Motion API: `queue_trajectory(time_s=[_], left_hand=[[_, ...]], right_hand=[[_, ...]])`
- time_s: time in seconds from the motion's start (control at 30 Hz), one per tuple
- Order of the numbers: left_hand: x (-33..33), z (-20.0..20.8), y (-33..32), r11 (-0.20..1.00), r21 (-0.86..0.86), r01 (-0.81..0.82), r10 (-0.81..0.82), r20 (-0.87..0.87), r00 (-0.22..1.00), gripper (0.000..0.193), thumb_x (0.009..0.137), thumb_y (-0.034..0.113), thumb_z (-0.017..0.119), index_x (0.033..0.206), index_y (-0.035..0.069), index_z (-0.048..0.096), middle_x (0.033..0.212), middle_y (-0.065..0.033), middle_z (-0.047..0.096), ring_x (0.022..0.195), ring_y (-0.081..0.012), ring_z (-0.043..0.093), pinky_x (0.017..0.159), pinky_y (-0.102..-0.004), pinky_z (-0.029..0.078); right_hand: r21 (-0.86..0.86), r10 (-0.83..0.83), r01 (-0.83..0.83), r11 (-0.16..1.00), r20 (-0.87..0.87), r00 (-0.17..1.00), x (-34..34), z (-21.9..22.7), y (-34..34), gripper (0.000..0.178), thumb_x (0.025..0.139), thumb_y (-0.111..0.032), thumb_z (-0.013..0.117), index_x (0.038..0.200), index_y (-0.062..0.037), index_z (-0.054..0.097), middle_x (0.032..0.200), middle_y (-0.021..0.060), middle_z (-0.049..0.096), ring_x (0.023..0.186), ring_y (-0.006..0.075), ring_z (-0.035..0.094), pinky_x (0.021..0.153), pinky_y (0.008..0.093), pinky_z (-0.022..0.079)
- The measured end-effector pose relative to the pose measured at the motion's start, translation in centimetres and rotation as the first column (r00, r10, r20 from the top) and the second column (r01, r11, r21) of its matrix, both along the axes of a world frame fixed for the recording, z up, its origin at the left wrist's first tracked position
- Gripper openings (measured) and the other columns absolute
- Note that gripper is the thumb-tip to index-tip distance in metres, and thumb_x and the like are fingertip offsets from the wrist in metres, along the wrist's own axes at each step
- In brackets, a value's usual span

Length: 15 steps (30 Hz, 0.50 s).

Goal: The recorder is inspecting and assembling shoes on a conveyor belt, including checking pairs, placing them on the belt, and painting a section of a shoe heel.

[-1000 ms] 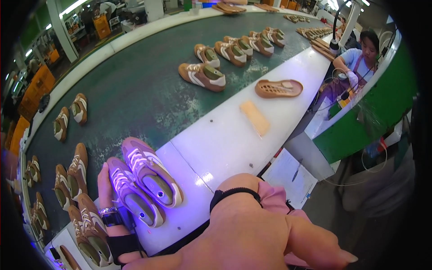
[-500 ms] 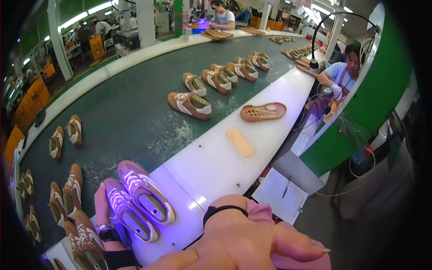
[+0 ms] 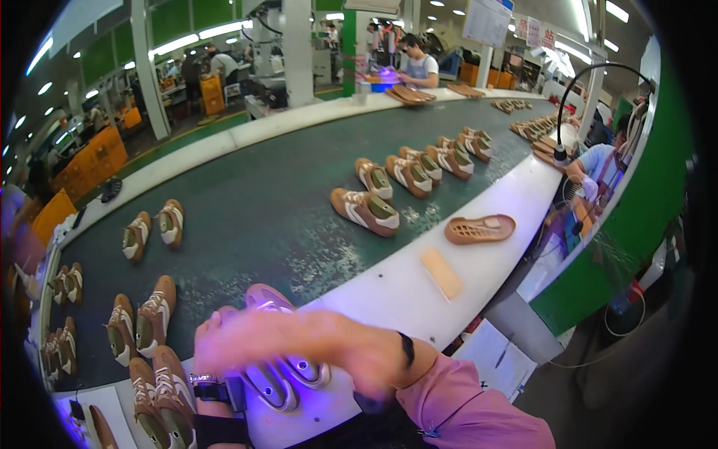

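A pair of brown sneakers with white stripes and laces stands side by side on the white ledge in purple light. Only the toe (image 3: 267,297) and the grey-lined heel openings (image 3: 271,387) of the pair show. My left hand (image 3: 207,350), with a watch at its wrist, is against the outer side of the left sneaker; its fingers are mostly hidden. My right hand (image 3: 258,340) reaches across above both sneakers, smeared by motion, and covers their middles. Its forearm comes from the lower right, with a black band and a pink sleeve (image 3: 471,396).
More brown sneakers (image 3: 365,212) stand on the green surface (image 3: 254,217), several close by on my left (image 3: 155,316). On the white ledge lie a brown shoe sole (image 3: 480,230) and a pale yellow block (image 3: 442,275). A lamp (image 3: 559,153) and a co-worker (image 3: 596,161) are at the right.
My right hand has swung left from the lower middle to above the sneakers. My left hand stays beside them. The whole view has shifted, so things appear farther right and mostly lower.
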<state>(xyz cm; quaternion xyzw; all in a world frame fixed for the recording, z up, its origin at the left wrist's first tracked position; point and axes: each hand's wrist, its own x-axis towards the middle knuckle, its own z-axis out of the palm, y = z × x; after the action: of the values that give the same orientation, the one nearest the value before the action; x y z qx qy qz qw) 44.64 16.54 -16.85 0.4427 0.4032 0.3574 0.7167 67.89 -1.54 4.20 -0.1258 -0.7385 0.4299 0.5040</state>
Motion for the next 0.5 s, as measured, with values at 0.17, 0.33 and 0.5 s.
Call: queue_trajectory(time_s=[0.17, 0.33, 0.5], left_hand=[[-2.6, -0.8, 0.5, 0.948, 0.299, 0.108, 0.089, -0.576, 0.812, 0.048, 0.093, 0.041, 0.05, 0.085, -0.005, 0.066, 0.076, -0.0057, 0.063, 0.067, -0.0117, 0.054, 0.064, -0.0274, 0.044], [-2.1, -2.8, 1.7, 0.941, 0.295, 0.167, 0.018, -0.536, 0.844, 0.052, 0.089, 0.046, 0.054, 0.083, -0.005, 0.067, 0.074, -0.0049, 0.062, 0.067, -0.0117, 0.053, 0.063, -0.0279, 0.043], [-1.4, -2.3, 1.5, 0.961, 0.235, 0.147, -0.033, -0.429, 0.903, 0.052, 0.086, 0.047, 0.057, 0.08, -0.004, 0.066, 0.072, -0.0036, 0.061, 0.065, -0.0116, 0.052, 0.061, -0.0264, 0.041]], right_hand=[[-0.423, -0.243, 0.344, 0.838, 0.275, 0.93, 0.6, -7.6, 11.5, 0.049, 0.087, -0.027, 0.062, 0.126, 0.0011, 0.051, 0.116, 0.0098, 0.058, 0.107, 0.0161, 0.054, 0.091, 0.0303, 0.044], [-0.46, -0.432, 0.646, 0.609, 0.491, 0.757, 4.2, -15.4, 15.6, 0.056, 0.083, -0.038, 0.065, 0.116, 0.0067, 0.057, 0.112, 0.0168, 0.061, 0.104, 0.0226, 0.057, 0.089, 0.0316, 0.045], [-0.536, -0.19, 0.686, 0.492, 0.703, 0.686, 4.3, -19.0, 15.6, 0.05, 0.084, -0.038, 0.064, 0.109, 0.0059, 0.06, 0.1, 0.0114, 0.065, 0.089, 0.0179, 0.061, 0.079, 0.0272, 0.047]])
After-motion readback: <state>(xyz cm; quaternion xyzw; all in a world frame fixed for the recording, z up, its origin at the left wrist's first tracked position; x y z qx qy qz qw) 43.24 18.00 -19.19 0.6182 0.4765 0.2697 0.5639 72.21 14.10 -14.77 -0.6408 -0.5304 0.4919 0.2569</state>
